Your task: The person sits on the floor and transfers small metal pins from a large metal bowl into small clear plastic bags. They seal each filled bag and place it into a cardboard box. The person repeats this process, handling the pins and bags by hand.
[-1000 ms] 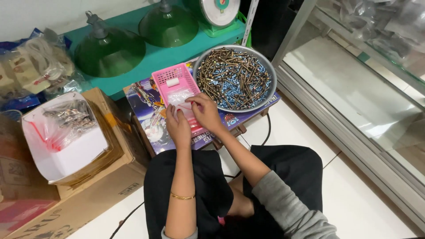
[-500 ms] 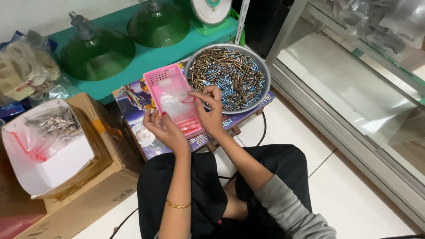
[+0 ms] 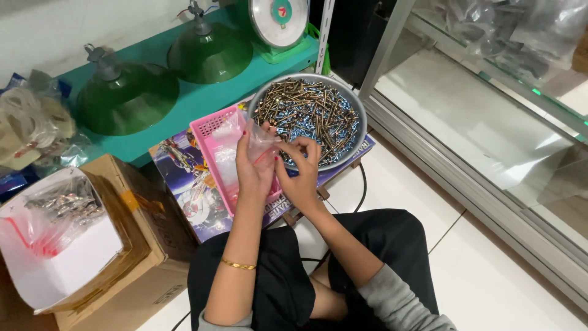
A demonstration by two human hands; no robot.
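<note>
Both hands have come up off the tray since half a second ago, when the right was reaching toward the bowl and the left was hovering open over the printed sheet. Now the left hand (image 3: 254,168) is pinching a small clear plastic bag (image 3: 260,140) between thumb and fingers, holding it up above the pink tray (image 3: 211,132) and just beside the bowl's near rim. The right hand (image 3: 300,171) is closing in on the same bag, fingertips curled and touching its right edge (whether they are truly gripping it or only grazing it, I cannot tell).

Counting now: one round metal bowl (image 3: 361,125) heaped with screws (image 3: 309,113), far too many to count; one pink tray with more clear bags lying in it; two green lamp shades (image 3: 125,101) sitting on the teal shelf (image 3: 202,98); one green weighing scale (image 3: 280,21) behind the bowl; one cardboard box (image 3: 138,211) at the left, carrying one white bag (image 3: 67,257) with filled packets inside. One gold bangle (image 3: 237,265) is sitting on the left forearm.

The bowl and tray are resting on a colourful printed sheet (image 3: 184,178), in the same places as before.
</note>
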